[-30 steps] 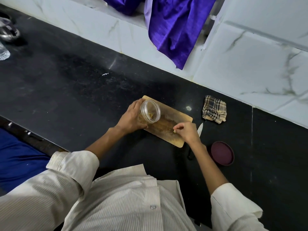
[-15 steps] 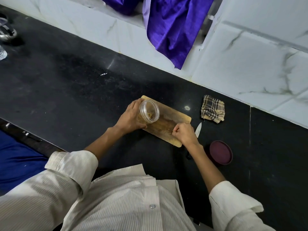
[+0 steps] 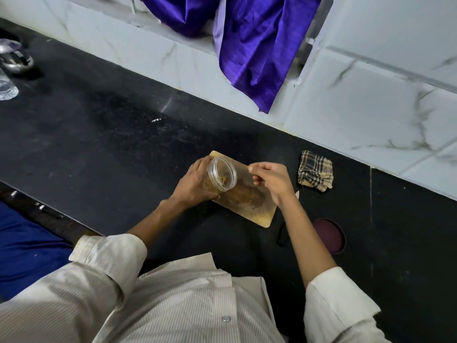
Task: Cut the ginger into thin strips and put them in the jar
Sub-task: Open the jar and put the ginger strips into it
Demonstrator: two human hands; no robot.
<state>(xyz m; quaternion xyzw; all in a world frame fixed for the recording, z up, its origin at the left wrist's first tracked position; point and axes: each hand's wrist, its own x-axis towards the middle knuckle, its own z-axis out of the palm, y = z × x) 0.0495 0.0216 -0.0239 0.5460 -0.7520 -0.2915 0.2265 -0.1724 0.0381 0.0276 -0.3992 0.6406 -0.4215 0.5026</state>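
Left hand (image 3: 195,185) wrapped round a clear plastic jar (image 3: 220,177), fingers curled along its far side and thumb underneath, holding it tipped on its side over the near-left part of a wooden cutting board (image 3: 257,206), open mouth turned toward the right hand. Inside the jar, thin yellowish ginger strips (image 3: 217,180) lying against the lower wall. Right hand (image 3: 270,178) raised just beside the jar's mouth, fingertips (image 3: 251,168) bunched together in a pinch; something pale and tiny showing at the tips, too small to call ginger with certainty. More brownish-yellow ginger residue and scraps smeared along the middle of the board, below the right hand. Board lying at a slant on a black stone counter (image 3: 111,144), long edge running from upper left to lower right. Knife (image 3: 296,194) lying just off the board's right edge, mostly hidden under the right forearm, only the pale blade tip and part of a dark handle showing. Dark maroon lid (image 3: 332,237) flat on the counter near the right forearm, apart from the board. Folded checked cloth (image 3: 315,173) on the counter to the right of the board, close to the marble-tiled wall (image 3: 371,107). Purple fabric (image 3: 252,45) hanging down over the wall above. Clear glassware (image 3: 7,80) at the far left edge of the counter. Striped pale shirt sleeves (image 3: 108,258) rolled back at both forearms.
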